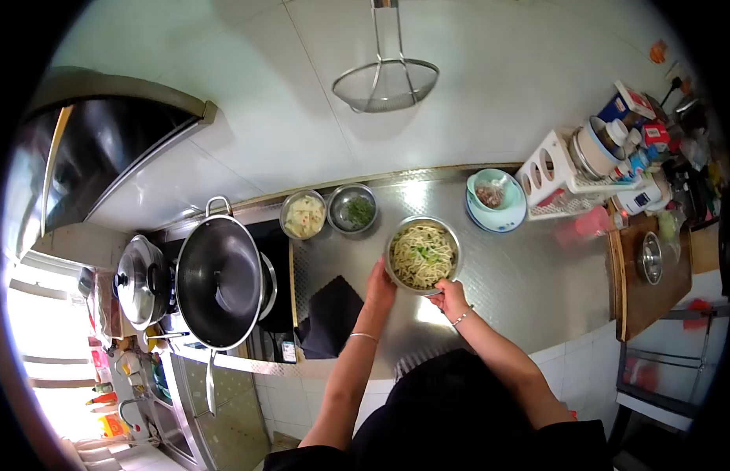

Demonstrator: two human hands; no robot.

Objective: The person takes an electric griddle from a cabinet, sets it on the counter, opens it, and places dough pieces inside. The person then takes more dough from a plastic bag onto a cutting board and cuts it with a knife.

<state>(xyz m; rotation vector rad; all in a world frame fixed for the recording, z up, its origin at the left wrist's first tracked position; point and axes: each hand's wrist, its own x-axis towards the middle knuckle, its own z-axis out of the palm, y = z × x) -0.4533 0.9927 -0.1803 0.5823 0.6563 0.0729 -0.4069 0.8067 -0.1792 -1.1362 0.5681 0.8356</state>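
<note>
Both hands grip a round metal bowl [457, 245] above the steel counter. It contains pale, thin strips that look like noodles or shreds [418, 263], with chopped green pieces on top. My left hand [380, 284] is closed on the bowl's lower left side. At the lower right rim, my right hand [451, 297] is closed on it too. Behind and to the left stand a metal bowl of chopped greens [360, 210] and another holding pale sliced food [305, 216]. A dark folded cloth [331, 314] lies near my left forearm.
On the stove at left sits a large black wok [220, 282], beside a lidded pot [137, 282]. A green bowl [490, 196] rests on plates at the back right. A white rack [549, 173] and a wooden board [663, 290] stand farther right. A strainer [388, 86] hangs on the wall.
</note>
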